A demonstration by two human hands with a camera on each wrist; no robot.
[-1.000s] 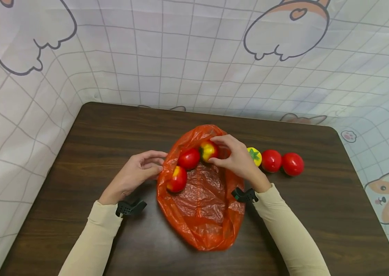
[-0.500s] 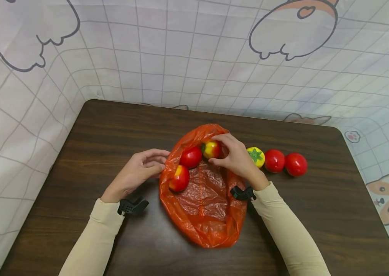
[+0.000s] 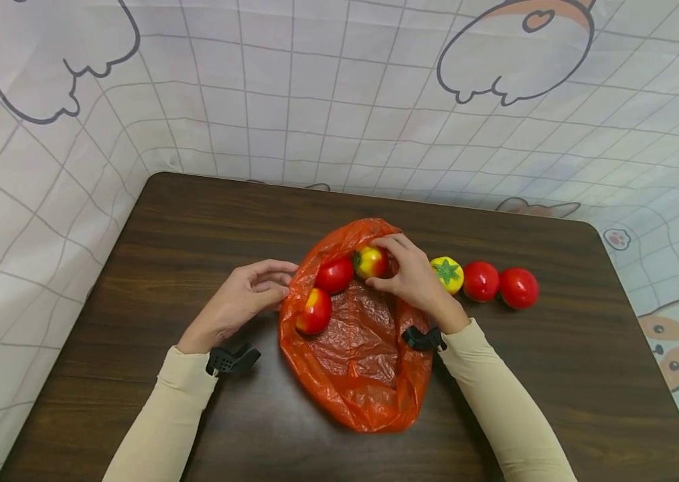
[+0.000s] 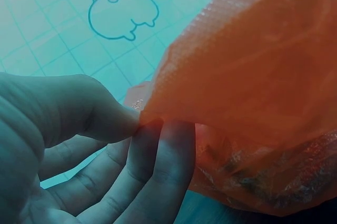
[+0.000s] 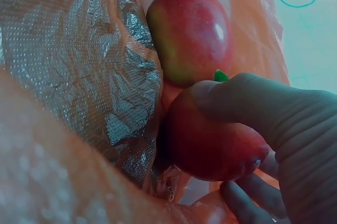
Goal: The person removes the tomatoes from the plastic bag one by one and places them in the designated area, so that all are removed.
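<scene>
An orange plastic bag (image 3: 375,422) lies with its mouth wide on the table. My left hand (image 3: 240,301) pinches the left side of its rim between thumb and fingertips, plainest in the left wrist view. Inside the bag, my right hand (image 3: 412,274) grips a red-and-yellow fruit (image 3: 371,262) with a green stem; its thumb (image 5: 247,98) lies over the top and fingers curl beneath. Touching or close beside that fruit sits a red fruit (image 3: 335,275). Another red-and-yellow fruit (image 3: 314,312) rests nearer me, against the bag's left wall. The fruits' exact kind is unclear.
Right of the bag, a yellow fruit with a green star-shaped cap (image 3: 448,274) and two round red fruits (image 3: 481,281) stand in a row on the dark wooden table (image 3: 207,221). A white gridded curtain (image 3: 291,100) with dog drawings surrounds the table's back and sides.
The head view has shifted slightly. The held fruit has turned a little, its green stem end now higher. Both hands keep their places on the bag rim and the fruit.
</scene>
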